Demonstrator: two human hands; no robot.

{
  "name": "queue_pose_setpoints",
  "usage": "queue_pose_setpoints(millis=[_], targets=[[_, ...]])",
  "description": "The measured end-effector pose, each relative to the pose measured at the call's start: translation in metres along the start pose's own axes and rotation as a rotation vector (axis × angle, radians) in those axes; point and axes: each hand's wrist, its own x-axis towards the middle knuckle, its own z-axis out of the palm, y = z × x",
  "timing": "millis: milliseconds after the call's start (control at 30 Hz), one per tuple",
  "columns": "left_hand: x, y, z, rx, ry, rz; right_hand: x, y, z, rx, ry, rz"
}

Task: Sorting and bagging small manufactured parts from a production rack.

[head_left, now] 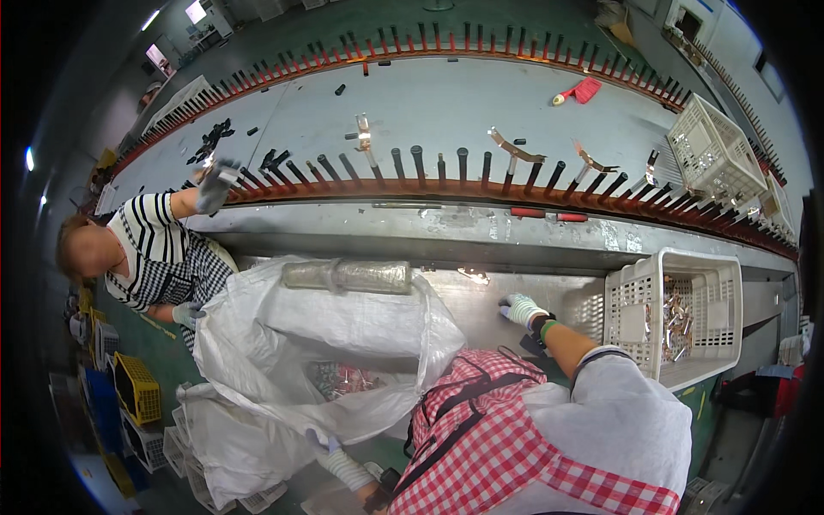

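Head view: big white woven sack (343, 343) is sagging open at centre w/ a clear plastic-wrapped roll (348, 275) lying across its top edge. Left hand (324, 443), gloved, is gripping the sack's lower rim. Right hand (519, 308), gloved, is resting palm-down, fingers spread, on the steel bench (481, 309), holding nothing. White slotted crate (678, 313) w/ copper-coloured metal parts is sitting just right of it. Co-worker in a striped top (154, 249) is reaching to the peg conveyor (446, 172) at left.
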Motion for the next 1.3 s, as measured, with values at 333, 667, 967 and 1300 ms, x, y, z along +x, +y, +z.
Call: queue_pose_setpoints(millis=[333,667,967,1300], targets=[[-0.012,0.016,-0.011,0.094,-0.027,0.066,0.024,-0.072,-0.033,-0.037,0.052,-0.052],[-0.052,0.1,0.017,-0.024,0.051,-0.056,0.018,-0.134,-0.166,0.71,1.334,-0.361],[-0.065,0.147,0.035,-0.051,0.026,-0.211,0.063,-0.153,-0.249,1.062,1.119,-0.415],[-0.072,0.178,0.037,-0.001,0.059,-0.242,-0.043,-0.123,-0.261,1.036,1.722,-0.389]])
